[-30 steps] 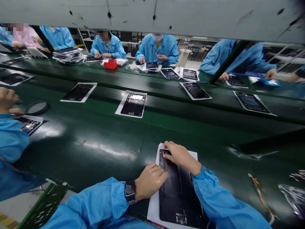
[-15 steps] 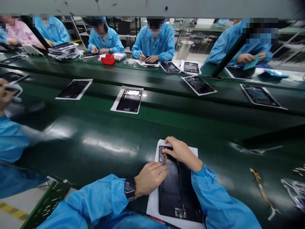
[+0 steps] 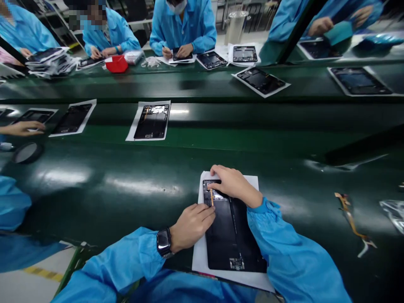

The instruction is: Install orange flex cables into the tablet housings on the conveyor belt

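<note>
A black tablet housing (image 3: 222,235) lies on a white paper sheet (image 3: 198,257) in front of me. Near its upper left corner runs a narrow orange flex cable (image 3: 211,198). My left hand (image 3: 193,225), with a watch at the wrist, has its fingers pinched together at the cable's lower end. From the far side, my right hand (image 3: 232,184) presses its thumb at the cable's upper end. Its index finger curls past the housing's top edge. The exact contact under the right thumb is hidden.
A loose orange flex cable (image 3: 350,216) lies on the green bench (image 3: 139,185) to the right, near clear plastic film (image 3: 393,214). Beyond are housings on paper, including one housing (image 3: 153,122). A co-worker's hand (image 3: 27,127) is at the left, by a tape roll (image 3: 27,152). Several co-workers sit opposite.
The view has tilted down and turned right, so the far bench sits higher and further left. My hands keep nearly the same hold. The co-worker's hand at left has reached toward a housing.
</note>
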### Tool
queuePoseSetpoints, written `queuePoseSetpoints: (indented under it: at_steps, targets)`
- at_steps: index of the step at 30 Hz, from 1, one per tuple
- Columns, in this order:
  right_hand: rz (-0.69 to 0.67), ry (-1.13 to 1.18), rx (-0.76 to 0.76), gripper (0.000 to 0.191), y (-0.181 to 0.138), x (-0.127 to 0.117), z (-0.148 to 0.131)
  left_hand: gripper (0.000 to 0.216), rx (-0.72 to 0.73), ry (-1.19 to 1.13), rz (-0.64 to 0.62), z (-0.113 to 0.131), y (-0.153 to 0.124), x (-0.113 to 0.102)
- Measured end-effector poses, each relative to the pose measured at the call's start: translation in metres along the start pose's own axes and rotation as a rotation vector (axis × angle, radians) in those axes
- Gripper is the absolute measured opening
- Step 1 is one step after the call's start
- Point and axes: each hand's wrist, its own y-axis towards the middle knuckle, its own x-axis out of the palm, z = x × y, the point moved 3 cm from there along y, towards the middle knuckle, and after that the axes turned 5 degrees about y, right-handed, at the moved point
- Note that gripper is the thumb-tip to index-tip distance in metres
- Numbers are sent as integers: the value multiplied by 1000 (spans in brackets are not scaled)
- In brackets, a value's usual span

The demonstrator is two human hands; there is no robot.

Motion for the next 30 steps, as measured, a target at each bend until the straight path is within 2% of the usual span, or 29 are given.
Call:
queuePoseSetpoints:
  at_steps: [13,25,30]
  targets:
    - [5,17,3,32,0,-1,0,18,18,8,-4,0,0,0]
    - [6,15,7,33,1,0,0,19,34,36,-63,3,3,-2]
    - [1,9,29,27,-4,-8,-10,33,13,-94,-56,-6,9,-10]
